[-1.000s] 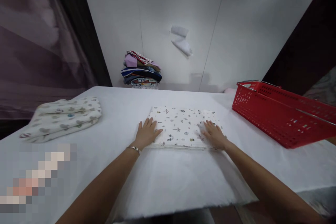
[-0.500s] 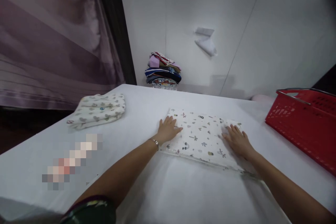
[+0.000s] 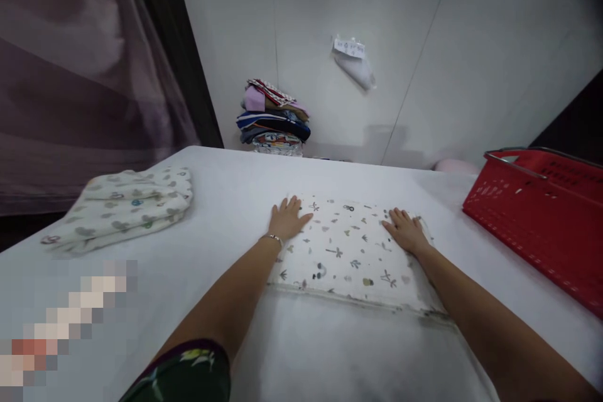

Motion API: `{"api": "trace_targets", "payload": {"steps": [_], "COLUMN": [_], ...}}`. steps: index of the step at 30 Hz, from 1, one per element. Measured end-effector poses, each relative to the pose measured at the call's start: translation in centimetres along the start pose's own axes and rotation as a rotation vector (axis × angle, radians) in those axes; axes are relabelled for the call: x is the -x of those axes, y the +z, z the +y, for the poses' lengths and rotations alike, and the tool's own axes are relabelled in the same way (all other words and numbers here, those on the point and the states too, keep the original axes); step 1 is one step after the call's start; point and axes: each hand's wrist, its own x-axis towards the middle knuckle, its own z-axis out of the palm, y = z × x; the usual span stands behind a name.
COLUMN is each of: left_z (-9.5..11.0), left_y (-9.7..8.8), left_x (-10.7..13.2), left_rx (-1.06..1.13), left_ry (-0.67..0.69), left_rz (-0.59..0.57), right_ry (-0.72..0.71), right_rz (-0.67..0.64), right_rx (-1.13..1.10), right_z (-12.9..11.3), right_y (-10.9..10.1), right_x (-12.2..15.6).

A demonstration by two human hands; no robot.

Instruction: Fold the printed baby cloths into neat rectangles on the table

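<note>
Hands (image 3: 289,218) (image 3: 406,231) on cloth (image 3: 348,254); opposite edges

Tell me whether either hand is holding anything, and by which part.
Nothing is gripped: the left hand and right hand rest flat on the folded printed cloth, near its left and right edges.

Two hands (image 3: 288,218) (image 3: 407,232), two printed cloths (image 3: 346,242) (image 3: 136,207), one basket (image 3: 541,217), one clothes stack (image 3: 274,122) (bracelets (image 3: 274,237): just one)

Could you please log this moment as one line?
left hand: on left edge of folded printed cloth; right hand: on its right edge; red plastic basket: at right
</note>
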Motion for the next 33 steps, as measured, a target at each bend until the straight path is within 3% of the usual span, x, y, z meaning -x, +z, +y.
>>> {"api": "trace_targets", "payload": {"steps": [7, 16, 22, 29, 33], "left_z": [0.5, 0.6, 1.3, 0.2, 0.4], "left_y": [-0.5, -0.6, -1.1, 0.1, -1.4], "left_x": [0.3, 0.0, -1.9, -2.5, -3.1], "left_rx": [0.012, 0.030, -0.031, 0.031, 0.073], "left_ry": [-0.012, -0.021, 0.033, -0.033, -0.051], "left_rz": [-0.029, -0.066, 0.065, -0.024, -0.120], "right_ry": [0.011, 0.017, -0.006, -0.028, 0.011], "right_rz": [0.012, 0.060, 0.056, 0.044, 0.021], "right_rx": [0.002, 0.057, 0.093, 0.084, 0.039], "right_z": [-0.3, 0.6, 0.8, 1.0, 0.6], "right_y": [-0.7, 1.2, 1.1, 1.3, 0.7], "right_x": [-1.1, -1.1, -1.2, -1.1, -1.5]}}
